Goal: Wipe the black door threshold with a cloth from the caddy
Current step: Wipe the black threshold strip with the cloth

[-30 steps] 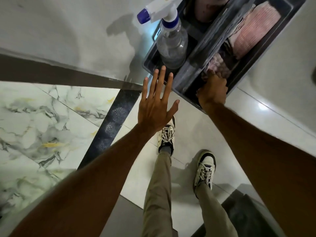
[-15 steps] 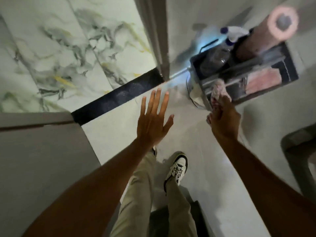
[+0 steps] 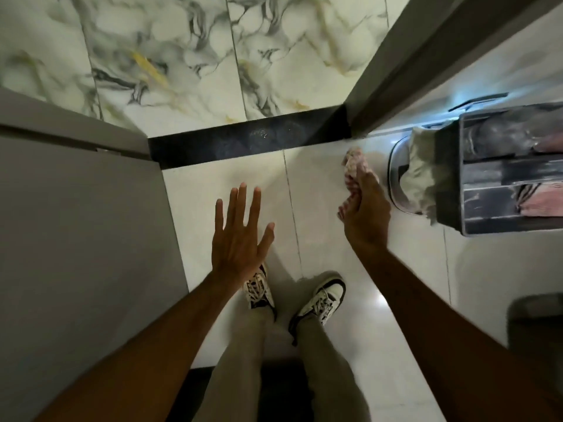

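Observation:
The black door threshold runs across the floor between the door jambs, with faint dusty marks near its middle. My right hand is shut on a red-and-white checked cloth, held in the air just short of the threshold's right end. My left hand is spread open, palm down, above the white floor tile below the threshold. The dark caddy stands at the right edge, with more cloths inside it.
Marbled tiles lie beyond the threshold. A grey door or wall panel fills the left side; a grey door frame rises at upper right. A round bin with a pale liner sits beside the caddy. My shoes stand below.
My right hand has lifted the checked cloth out of the caddy and carried it left toward the threshold. The view has turned so the threshold lies straight ahead. My left hand stays open.

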